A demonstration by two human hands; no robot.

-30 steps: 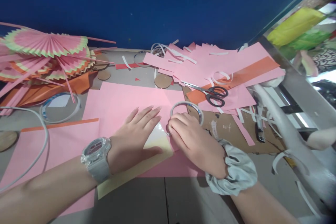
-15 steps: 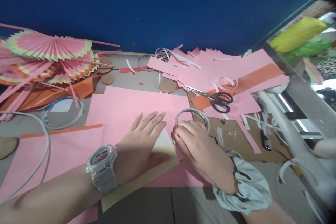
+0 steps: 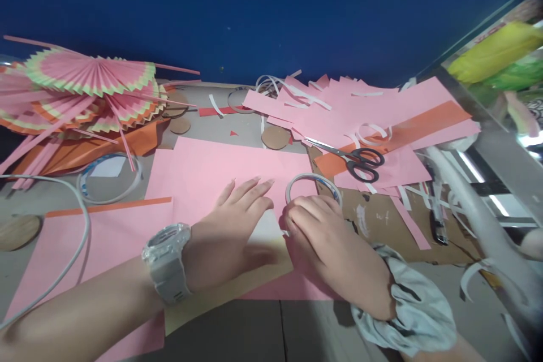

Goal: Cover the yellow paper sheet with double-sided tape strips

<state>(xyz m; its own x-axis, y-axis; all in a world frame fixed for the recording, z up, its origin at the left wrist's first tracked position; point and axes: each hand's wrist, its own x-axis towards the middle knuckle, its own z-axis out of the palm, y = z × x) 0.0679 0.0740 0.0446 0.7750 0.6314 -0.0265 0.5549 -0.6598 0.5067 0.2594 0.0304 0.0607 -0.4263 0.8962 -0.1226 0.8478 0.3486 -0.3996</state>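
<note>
My left hand (image 3: 231,232) lies flat with its fingers stretched out, pressing on a pale yellow sheet of paper (image 3: 203,308). Beneath that is a pink paper sheet (image 3: 237,161). Closed around the near side of a white tape roll (image 3: 303,179) is my right hand (image 3: 335,246), beside the yellow sheet's right edge. A short white tape end (image 3: 285,232) shows between its fingertips and that edge. My palm and fingers hide the lower part of the roll.
Black-handled scissors (image 3: 360,163) lie on pink papers (image 3: 314,124) at the right, with a cutter (image 3: 438,220) beyond. Folded paper fans (image 3: 95,76) are piled at the left. Another tape roll (image 3: 138,184) lies near a white cable (image 3: 87,232). A blue partition (image 3: 271,17) stands behind.
The view has shifted slightly, so most things appear a little further right. My left fingers have drawn in slightly, and the tape end shows more clearly by my right fingertips.
</note>
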